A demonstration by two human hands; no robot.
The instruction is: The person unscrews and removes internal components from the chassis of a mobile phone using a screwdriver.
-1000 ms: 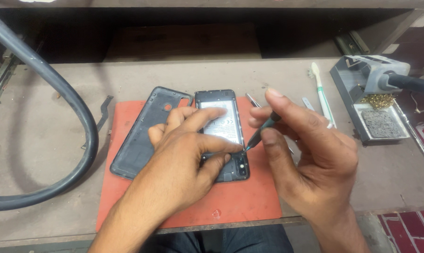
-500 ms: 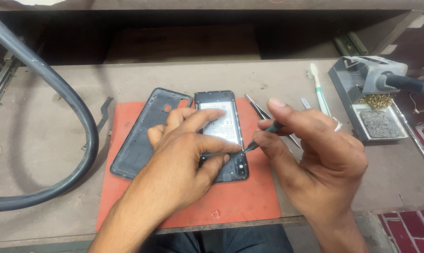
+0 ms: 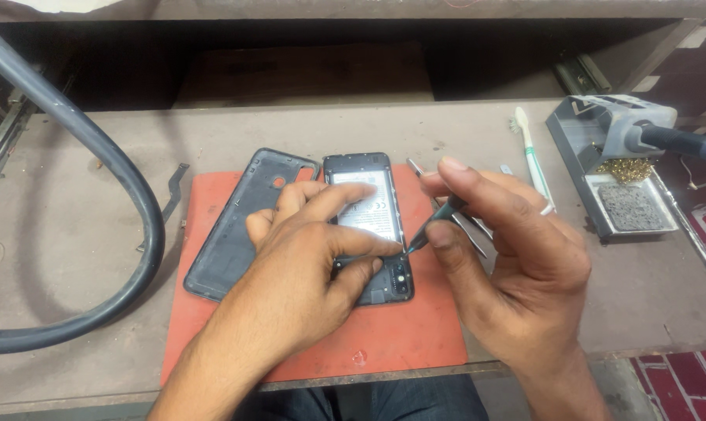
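Phone repair is in hand: the phone lies opened, back up, on a red mat at the front of the bench, its removed back cover just beside it on the left. The step looks like screw work or prying at the phone's right edge, low on the body near the camera end.

The left hand lies flat over the lower half of the phone, fingers spread and pressing down to steady it; forefinger and thumb point right, their tips close to the tool tip. It grips nothing, only pins the phone to the mat.

The right hand is curled, thumb and forefinger pinched shut on a slim dark tool, held like a pen and slanting down to the left. Its tip touches, or nearly touches, the phone's right edge; I cannot tell which.

Tweezers lie on the mat, partly hidden by the right hand. A toothbrush and a soldering stand sit to the right, well apart.

The next move calls for a steady tip, light pressure, and the left hand keeping the phone from sliding.
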